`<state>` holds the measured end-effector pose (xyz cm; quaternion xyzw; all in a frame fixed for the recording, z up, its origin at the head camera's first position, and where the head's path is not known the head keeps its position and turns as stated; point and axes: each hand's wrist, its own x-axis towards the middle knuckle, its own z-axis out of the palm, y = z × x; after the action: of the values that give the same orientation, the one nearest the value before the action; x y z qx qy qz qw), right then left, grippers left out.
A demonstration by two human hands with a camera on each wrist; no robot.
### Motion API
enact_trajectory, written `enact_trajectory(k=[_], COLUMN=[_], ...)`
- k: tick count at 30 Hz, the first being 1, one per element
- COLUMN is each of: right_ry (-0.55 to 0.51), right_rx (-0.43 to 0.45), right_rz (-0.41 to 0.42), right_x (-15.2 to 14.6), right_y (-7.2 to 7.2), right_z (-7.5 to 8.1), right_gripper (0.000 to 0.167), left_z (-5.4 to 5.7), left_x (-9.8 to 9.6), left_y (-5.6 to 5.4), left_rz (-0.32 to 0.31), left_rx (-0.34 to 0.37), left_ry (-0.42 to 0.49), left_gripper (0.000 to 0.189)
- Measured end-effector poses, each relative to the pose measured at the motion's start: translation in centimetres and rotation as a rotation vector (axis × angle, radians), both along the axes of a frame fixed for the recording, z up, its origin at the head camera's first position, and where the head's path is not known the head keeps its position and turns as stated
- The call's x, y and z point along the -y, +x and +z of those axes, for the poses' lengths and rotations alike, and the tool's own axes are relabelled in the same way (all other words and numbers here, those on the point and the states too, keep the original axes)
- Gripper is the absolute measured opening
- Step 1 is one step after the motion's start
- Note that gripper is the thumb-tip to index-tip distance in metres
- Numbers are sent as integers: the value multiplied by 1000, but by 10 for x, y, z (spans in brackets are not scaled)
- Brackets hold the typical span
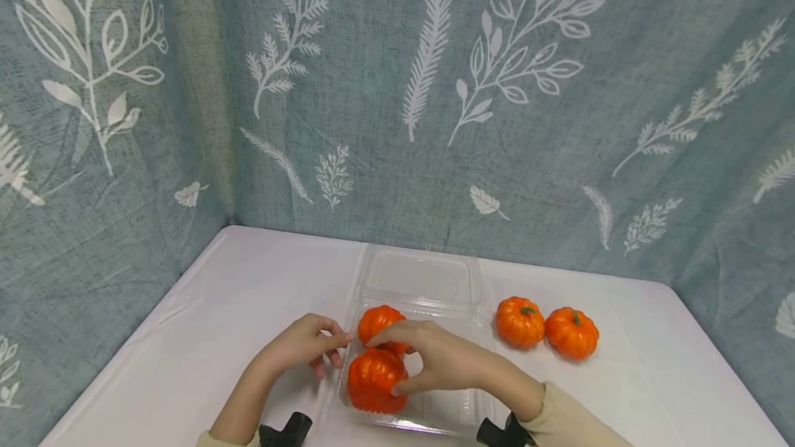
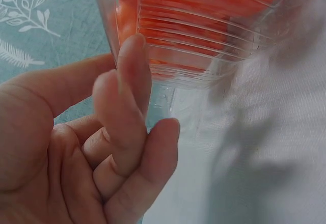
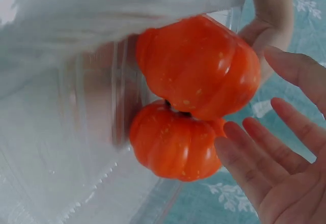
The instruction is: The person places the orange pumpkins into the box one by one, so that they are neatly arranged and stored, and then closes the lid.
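Note:
Two small orange pumpkins sit one behind the other in the left half of a clear plastic clamshell box [image 1: 444,405]. The front pumpkin [image 1: 375,381] looks larger; the rear pumpkin [image 1: 375,321] is partly covered by my right hand [image 1: 447,357]. That hand reaches over the box from the right, its fingers spread and loosely bent beside the pumpkins, not wrapped round either. At the box's left side, my left hand [image 1: 307,343] pinches the rim between thumb and index finger. In the left wrist view the ribbed plastic wall [image 2: 188,51] shows orange through it.
The box's hinged lid [image 1: 422,278] lies folded back toward the curtain [image 1: 373,123]. Right of the box, two more pumpkins, one [image 1: 519,323] and another [image 1: 572,334], stand side by side on the white tablecloth [image 1: 261,267]. Curtain surrounds the table's back and sides.

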<state>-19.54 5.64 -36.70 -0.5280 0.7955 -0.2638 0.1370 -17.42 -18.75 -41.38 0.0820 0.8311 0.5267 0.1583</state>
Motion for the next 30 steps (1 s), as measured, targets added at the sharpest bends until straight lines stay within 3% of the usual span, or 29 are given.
enact_trajectory(k=[6,14,23,30], right_ry=[6,57,134,111], right_rx=[34,98,108,95], right_rz=[-26,-80,-122,-210], right_x=[-6,-19,-39,-61], right_y=[-1,-2,-2,0], right_z=[3,19,35,37], right_gripper=[47,45,39,40], left_z=[1,1,3,3], left_x=[0,-1,-2,-2], left_y=[1,1,-1,2], left_rz=[-4,18,16,-5], left_rx=[0,4,-19,-14], left_ry=[13,3,-5,5], left_gripper=[27,26,26,28])
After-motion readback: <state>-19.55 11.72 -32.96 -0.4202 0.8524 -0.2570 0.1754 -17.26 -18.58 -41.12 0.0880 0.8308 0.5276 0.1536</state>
